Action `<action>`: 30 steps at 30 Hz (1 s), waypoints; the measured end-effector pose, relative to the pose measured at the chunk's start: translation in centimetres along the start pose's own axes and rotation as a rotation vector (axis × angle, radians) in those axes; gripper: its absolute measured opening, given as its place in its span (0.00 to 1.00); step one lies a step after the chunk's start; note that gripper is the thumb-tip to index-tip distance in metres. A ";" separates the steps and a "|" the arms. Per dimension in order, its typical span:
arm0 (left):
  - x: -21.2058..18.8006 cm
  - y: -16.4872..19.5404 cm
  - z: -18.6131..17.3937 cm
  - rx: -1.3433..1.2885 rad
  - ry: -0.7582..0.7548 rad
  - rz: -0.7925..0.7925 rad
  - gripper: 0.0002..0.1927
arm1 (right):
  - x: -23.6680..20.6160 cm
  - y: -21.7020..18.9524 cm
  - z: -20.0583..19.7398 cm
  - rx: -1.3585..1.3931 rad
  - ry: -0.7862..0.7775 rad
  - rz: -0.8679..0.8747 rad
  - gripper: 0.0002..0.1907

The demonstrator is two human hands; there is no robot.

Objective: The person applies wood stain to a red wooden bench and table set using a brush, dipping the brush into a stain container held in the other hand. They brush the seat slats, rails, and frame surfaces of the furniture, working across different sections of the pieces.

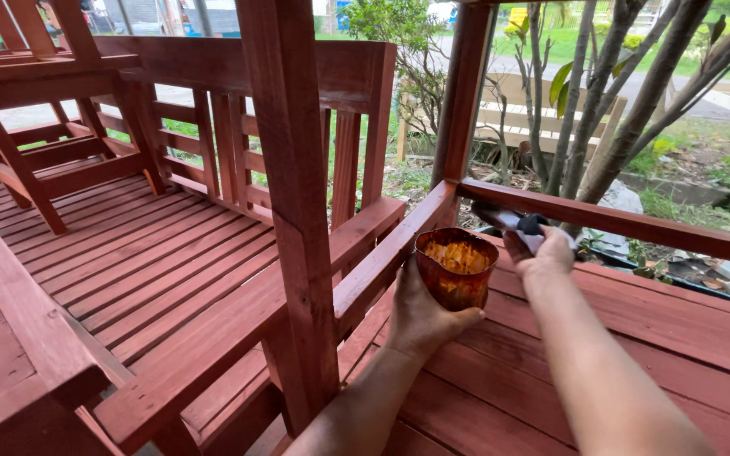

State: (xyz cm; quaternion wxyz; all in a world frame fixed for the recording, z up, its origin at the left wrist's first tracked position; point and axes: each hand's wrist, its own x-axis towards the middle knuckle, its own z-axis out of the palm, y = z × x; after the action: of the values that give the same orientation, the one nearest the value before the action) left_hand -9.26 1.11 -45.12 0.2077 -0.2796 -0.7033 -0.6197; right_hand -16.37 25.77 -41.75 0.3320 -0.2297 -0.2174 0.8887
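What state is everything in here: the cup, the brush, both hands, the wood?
Cup: upright, uncovered, stained with orange-brown liquid, held from below.
Brush: gripped, tip against the rail.
Rail: red-brown, in place between posts.
Left hand: closed around the cup.
Right hand: closed on the brush handle.
Slatted floor: stained red-brown.
Post: upright, stained.
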 end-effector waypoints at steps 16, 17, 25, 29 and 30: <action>0.0 -0.7 -0.2 0.023 -0.022 0.010 0.58 | -1.9 4.9 3.1 -0.526 0.298 -0.269 0.16; -0.1 -0.7 -0.2 0.017 -0.020 0.010 0.57 | -2.0 4.8 3.5 -0.527 0.284 -0.324 0.16; 0.1 -0.8 -0.2 0.067 -0.015 0.030 0.63 | -2.4 4.8 2.8 -0.109 -0.105 -0.105 0.14; 0.0 -1.0 -0.1 0.042 -0.022 0.029 0.63 | -1.9 5.1 1.4 -0.023 -0.236 0.011 0.14; -0.1 -1.0 -0.1 0.050 -0.019 0.028 0.64 | -1.7 5.1 1.1 -0.016 -0.259 0.022 0.14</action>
State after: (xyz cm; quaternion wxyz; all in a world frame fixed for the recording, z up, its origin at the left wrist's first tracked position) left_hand -9.83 0.95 -45.95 0.2164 -0.2899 -0.7165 -0.5965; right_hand -18.32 20.86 -43.10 0.2895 -0.1181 -0.2631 0.9127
